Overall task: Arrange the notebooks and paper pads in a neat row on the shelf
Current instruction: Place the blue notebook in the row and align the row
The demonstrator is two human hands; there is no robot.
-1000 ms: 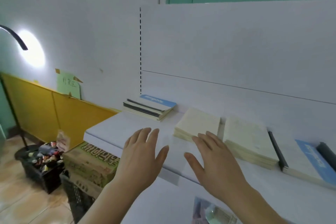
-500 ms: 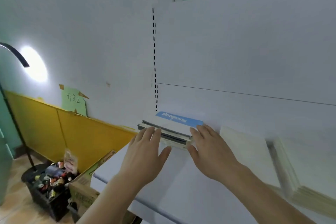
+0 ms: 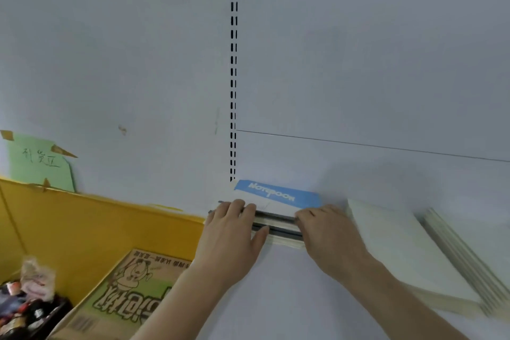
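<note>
Moved: both your hands now reach the notebook stack (image 3: 276,212).
Grip: left hand (image 3: 231,232) and right hand (image 3: 328,232) grasp its front edge.
Place: shelf (image 3: 317,298), left end, beside paper pads (image 3: 400,251).
Advice: slide it squarely, keeping edges aligned.

Both forearms reach forward, bare. Left hand (image 3: 230,232) palm down, fingers curled over the top edge of the notebook stack (image 3: 276,203), thumb stretched right along its front edge. Right hand (image 3: 325,232) just beside it, palm down, fingers bent onto the stack's right front corner. Hands apart, not touching each other.
</note>
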